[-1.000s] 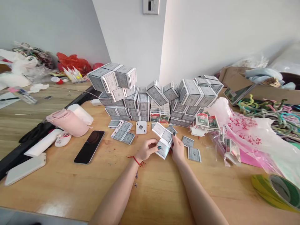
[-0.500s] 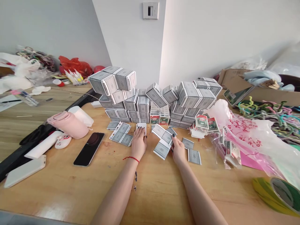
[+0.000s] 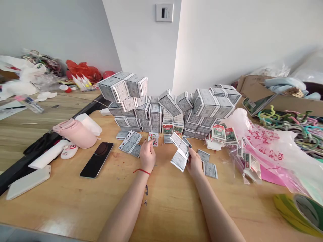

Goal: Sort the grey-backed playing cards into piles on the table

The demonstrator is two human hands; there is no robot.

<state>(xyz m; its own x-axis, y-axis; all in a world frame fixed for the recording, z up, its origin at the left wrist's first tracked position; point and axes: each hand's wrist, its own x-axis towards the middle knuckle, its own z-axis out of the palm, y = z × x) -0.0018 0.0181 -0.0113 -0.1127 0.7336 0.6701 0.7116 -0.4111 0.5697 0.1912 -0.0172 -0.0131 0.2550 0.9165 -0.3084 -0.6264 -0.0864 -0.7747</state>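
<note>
My right hand (image 3: 194,163) grips a fan of grey-backed playing cards (image 3: 180,152) just above the wooden table (image 3: 164,208). My left hand (image 3: 147,155), with a red string at the wrist, pinches a face-up court card (image 3: 153,138) over the small face-up pile in front of the wall of card boxes (image 3: 166,107). Loose grey-backed cards (image 3: 131,143) lie to the left of that hand. Two single cards (image 3: 210,168) lie face down right of my right hand.
A black phone (image 3: 97,158), a pink bottle (image 3: 74,133), white cases (image 3: 27,181) and a small toy sit at the left. Pink and clear plastic bags (image 3: 267,148) with card packs, a cardboard box (image 3: 272,97) and a green tape roll (image 3: 300,210) lie at the right.
My left hand left the fan, reached forward to the face-up ace pile and now holds a court card there. The fan in my right hand has tilted more upright.
</note>
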